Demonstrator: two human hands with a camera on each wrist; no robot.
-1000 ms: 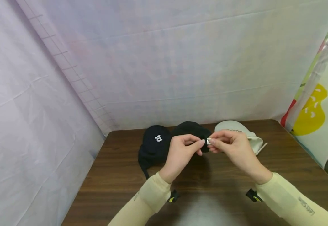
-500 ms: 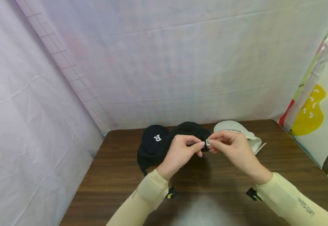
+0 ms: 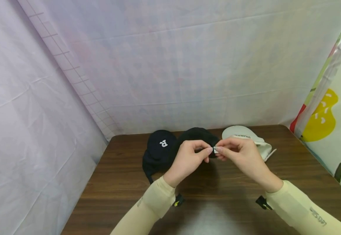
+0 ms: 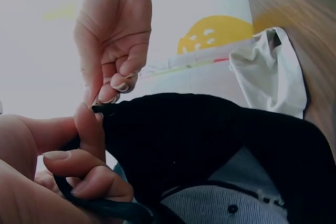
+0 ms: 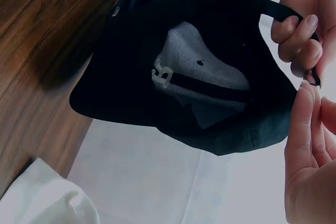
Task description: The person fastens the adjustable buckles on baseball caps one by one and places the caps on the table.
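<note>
A black cap [image 3: 198, 133] hangs above the table, partly hidden behind the hands; the right wrist view looks into its grey-lined inside [image 5: 210, 72]. My left hand [image 3: 188, 158] pinches the cap's narrow back strap [image 4: 113, 208], which loops through the fingers in the left wrist view. My right hand [image 3: 244, 155] pinches a small silvery-white piece [image 3: 215, 149], apparently the strap's buckle, between thumb and forefinger. Both hands' fingertips almost meet there. The fingers largely cover how strap and buckle fit together.
On the brown wooden table [image 3: 114, 182], a dark navy cap [image 3: 160, 147] with a white letter R lies at the left. A white cap [image 3: 241, 131] lies at the right, behind my right hand. Pale curtains [image 3: 170, 65] hang around the table's back and left.
Both hands stay nearly in place, their fingertips drawing slightly closer together. The small silvery-white piece has tilted a little. The caps on the table stay put.
</note>
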